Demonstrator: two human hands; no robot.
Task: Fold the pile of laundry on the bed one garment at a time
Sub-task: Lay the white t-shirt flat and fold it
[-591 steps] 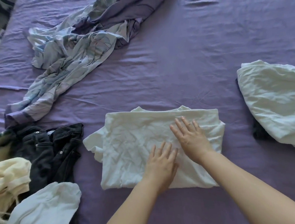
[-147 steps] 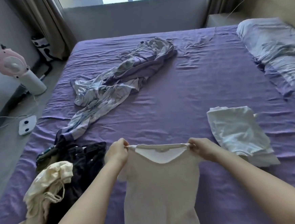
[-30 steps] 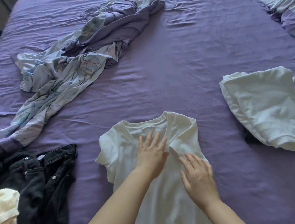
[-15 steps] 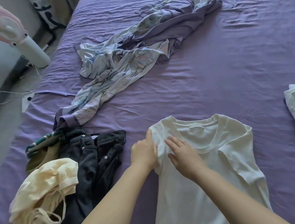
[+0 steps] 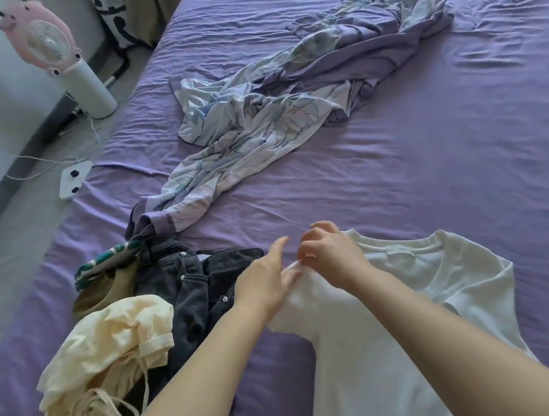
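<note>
At 7 o'clock in the view a cream garment (image 5: 104, 355) lies crumpled against dark jeans (image 5: 191, 293), and at 5 o'clock the white T-shirt (image 5: 391, 330) lies flat on the purple bed (image 5: 427, 163), neck toward 12. At the shirt's 10 o'clock sleeve both hands meet: the left hand (image 5: 265, 280) has its fingers nearly straight and close together at the sleeve edge, while the right hand (image 5: 332, 255) curls its fingers to pinch that edge. Farther off toward 12 sprawls a floral purple sheet (image 5: 275, 115), and at 10 o'clock a pink fan (image 5: 46, 42) stands on the floor.
</note>
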